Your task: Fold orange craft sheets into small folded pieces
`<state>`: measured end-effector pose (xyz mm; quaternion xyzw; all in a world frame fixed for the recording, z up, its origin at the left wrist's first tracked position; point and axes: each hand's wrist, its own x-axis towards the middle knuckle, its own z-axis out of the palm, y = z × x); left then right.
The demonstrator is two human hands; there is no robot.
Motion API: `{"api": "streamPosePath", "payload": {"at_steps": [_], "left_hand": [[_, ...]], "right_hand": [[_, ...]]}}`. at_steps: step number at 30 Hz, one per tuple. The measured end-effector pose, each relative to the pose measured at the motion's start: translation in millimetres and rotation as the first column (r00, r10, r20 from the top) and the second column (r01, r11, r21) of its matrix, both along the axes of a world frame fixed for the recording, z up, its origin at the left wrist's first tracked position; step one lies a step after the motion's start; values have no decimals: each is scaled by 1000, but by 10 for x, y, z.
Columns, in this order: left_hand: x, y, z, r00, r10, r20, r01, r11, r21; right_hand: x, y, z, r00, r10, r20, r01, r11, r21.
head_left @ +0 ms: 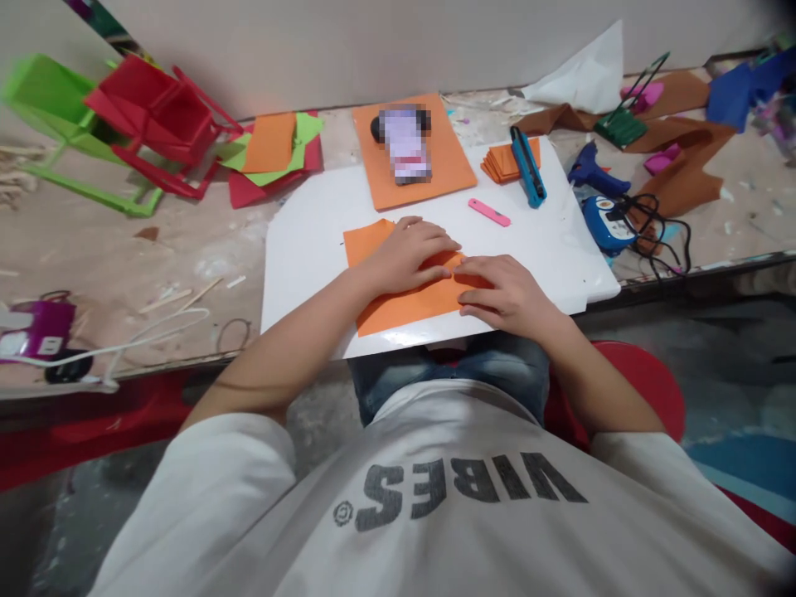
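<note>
At the upper left of the frame, a green chair-shaped model (59, 120) stands beside a red chair-shaped model (152, 112), which partly overlaps it in view. Below them, at the left edge, lies a purple-and-white device (46, 327) with a white cable (146, 344), and thin wooden sticks (167, 301) are scattered to its right. Farther right, a small pile of coloured pieces (304, 141) shows orange, green and red layers. A white board (298, 257) occupies the centre of the worktop (205, 224); upon it, at mid-frame, lies the orange sheet (404, 308). The left hand (410, 255) rests palm down across this sheet, its fingers extended and slightly bent, its thumb apart, holding nothing up. Above it, an orange rectangle (381, 192) bears a pixelated phone-like object (409, 148). A pink strip-shaped object (489, 212) lies upper right of the hands. The right hand (505, 290) reaches the sheet's right portion with thumb and fingers parted, tips on the orange surface; whether they pinch its edge cannot be told. Near the board's upper right corner, a blue cutter (528, 170) overlaps stacked orange pieces (498, 166). At the right of the frame lie a blue glue gun (598, 172), a blue-and-white device (613, 225) with black cable, and brown sheets (696, 178).
</note>
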<state>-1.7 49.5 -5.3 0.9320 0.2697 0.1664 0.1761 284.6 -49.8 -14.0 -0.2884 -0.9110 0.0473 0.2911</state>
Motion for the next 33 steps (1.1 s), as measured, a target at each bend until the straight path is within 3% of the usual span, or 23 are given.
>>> {"api": "streamPosePath", "payload": {"at_steps": [2, 7, 12, 20, 33], "left_hand": [[-34, -22, -29, 1000, -30, 3, 30, 1000, -1], [-77, -6, -71, 999, -52, 16, 52, 999, 9], [-48, 11, -91, 998, -62, 20, 63, 998, -30], [-52, 11, -70, 998, -45, 51, 50, 994, -97], [-90, 6, -61, 998, -47, 44, 51, 994, -96]], "right_hand": [[5, -15, 14, 1000, -23, 7, 23, 1000, -13], [117, -25, 0, 975, -213, -67, 207, 975, -87], [275, -19, 9, 945, -289, -155, 261, 949, -177], [289, -2, 9, 943, -295, -155, 262, 944, -203], [243, -54, 9, 937, -316, -151, 282, 936, -209]]}}
